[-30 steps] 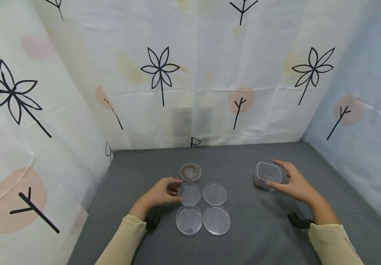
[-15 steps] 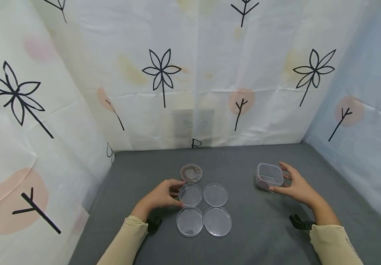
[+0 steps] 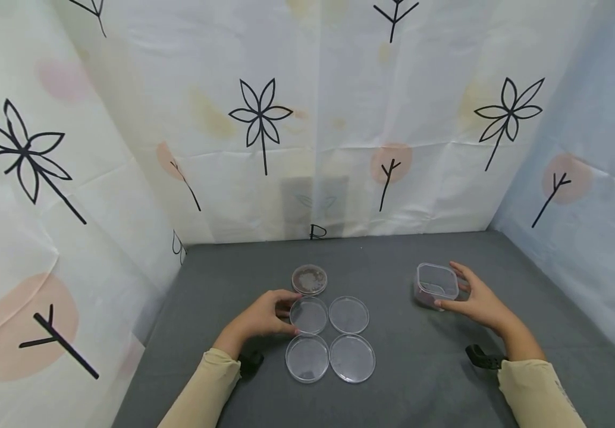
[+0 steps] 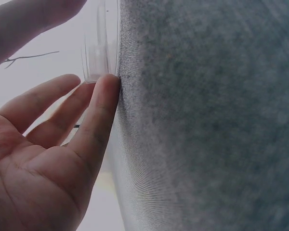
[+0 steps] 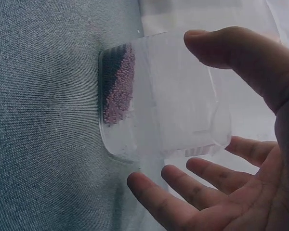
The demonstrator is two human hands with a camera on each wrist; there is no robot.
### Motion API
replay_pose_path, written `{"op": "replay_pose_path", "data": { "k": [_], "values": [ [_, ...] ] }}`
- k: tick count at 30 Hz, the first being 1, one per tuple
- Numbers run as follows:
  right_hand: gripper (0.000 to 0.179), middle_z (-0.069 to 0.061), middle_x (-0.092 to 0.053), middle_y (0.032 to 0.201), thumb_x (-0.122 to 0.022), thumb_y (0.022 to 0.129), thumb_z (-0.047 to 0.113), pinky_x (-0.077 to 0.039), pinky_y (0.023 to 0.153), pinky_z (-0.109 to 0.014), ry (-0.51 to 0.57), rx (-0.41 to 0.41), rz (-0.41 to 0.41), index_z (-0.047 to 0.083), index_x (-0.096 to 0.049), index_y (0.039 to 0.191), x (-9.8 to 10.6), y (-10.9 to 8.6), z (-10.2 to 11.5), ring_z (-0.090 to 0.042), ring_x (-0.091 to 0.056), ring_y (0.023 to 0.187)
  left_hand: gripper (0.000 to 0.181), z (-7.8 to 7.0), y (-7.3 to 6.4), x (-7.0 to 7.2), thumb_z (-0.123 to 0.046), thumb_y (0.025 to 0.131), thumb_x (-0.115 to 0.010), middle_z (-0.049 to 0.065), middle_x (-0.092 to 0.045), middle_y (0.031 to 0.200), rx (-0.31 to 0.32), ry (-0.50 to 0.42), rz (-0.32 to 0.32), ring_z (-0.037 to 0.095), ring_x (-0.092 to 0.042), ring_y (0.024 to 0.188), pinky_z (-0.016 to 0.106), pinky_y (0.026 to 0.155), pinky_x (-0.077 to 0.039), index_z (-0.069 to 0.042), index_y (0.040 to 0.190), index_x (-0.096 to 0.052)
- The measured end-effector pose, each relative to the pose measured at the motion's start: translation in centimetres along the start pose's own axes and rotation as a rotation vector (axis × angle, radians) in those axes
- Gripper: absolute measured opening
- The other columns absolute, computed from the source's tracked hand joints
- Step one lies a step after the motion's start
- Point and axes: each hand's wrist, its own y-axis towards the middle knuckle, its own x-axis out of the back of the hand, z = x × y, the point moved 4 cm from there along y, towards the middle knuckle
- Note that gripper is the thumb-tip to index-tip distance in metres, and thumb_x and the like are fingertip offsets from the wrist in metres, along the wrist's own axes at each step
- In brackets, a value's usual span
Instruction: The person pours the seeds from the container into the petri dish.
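In the head view, clear round dishes with low walls, like petri dishes, form a two-by-two block. My left hand (image 3: pixel 264 315) is beside the back-left dish (image 3: pixel 308 315), thumb and fingers spread along its left rim. In the left wrist view a fingertip touches the wall of a clear dish (image 4: pixel 97 53). At right, a clear plastic box (image 3: pixel 436 284) stands upright on the table. My right hand (image 3: pixel 476 300) lies around its right side with relaxed fingers. Small reddish-purple granules (image 5: pixel 120 86) lie in the box's bottom, seen in the right wrist view.
A round dish (image 3: pixel 310 279) with brownish contents stands behind the block. The front-left dish (image 3: pixel 307 358), front-right dish (image 3: pixel 353 358) and back-right dish (image 3: pixel 349 315) lie close together. Grey cloth (image 3: pixel 393 392) covers the table. Printed curtains (image 3: pixel 339 131) enclose the back and sides.
My right hand has shifted slightly right against the box, its thumb now nearer the box's front-right corner. My left thumb has moved slightly toward the front along the dish rim.
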Motion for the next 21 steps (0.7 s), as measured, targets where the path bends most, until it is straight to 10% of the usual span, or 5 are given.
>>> {"op": "replay_pose_path", "data": {
  "k": [21],
  "values": [
    [0.104,-0.037,-0.030,0.164,-0.084,0.094,0.032,-0.054,0.100,-0.072,0.041,0.024,-0.039,0.001,-0.019,0.169,-0.96,0.94,-0.64,-0.063,-0.037,0.145,0.078,-0.50,-0.23,0.07,-0.005,0.084,-0.090,0.027,-0.054,0.151,0.018,0.035,0.031,0.045,-0.062,0.132,0.045,0.106,-0.060,0.005,0.152,-0.053]
  ]
}}
